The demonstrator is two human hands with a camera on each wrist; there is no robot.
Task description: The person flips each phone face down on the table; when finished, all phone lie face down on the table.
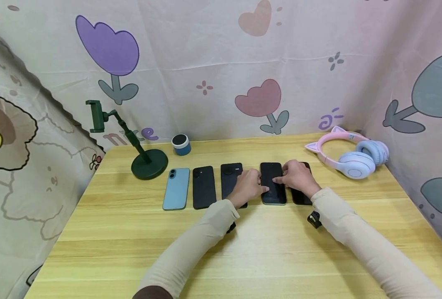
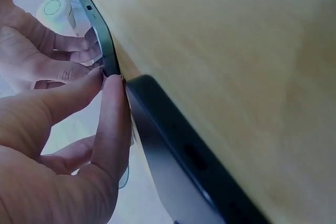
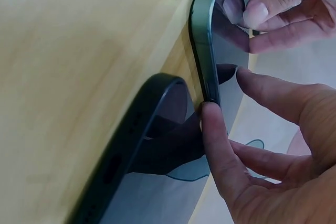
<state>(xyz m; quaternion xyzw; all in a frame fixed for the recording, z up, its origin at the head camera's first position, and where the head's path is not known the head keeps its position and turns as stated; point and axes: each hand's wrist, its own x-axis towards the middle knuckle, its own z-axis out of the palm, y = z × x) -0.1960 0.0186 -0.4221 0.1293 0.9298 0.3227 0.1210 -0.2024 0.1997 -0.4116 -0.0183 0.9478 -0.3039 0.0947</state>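
A phone (image 1: 274,196) with a dark glossy screen and a pale green edge lies face up on the table, fourth from the left in a row. My left hand (image 1: 247,187) pinches its left edge between thumb and index finger, also seen in the left wrist view at the phone's green side (image 2: 106,45). From the other side my right hand (image 1: 299,178) has its thumb on the screen and a finger (image 3: 212,124) against the side edge. A black phone (image 1: 230,178) with a round camera lies partly under my left hand. Beneath my right hand is another dark phone (image 1: 300,197).
Left in the row are a light blue phone (image 1: 177,191) and a black phone (image 1: 203,189). Behind them stand a green phone stand (image 1: 150,165) and a small blue-and-white round container (image 1: 181,147). Cat-ear headphones (image 1: 355,164) lie at the back right. A patterned curtain (image 1: 191,50) borders the table (image 1: 273,257).
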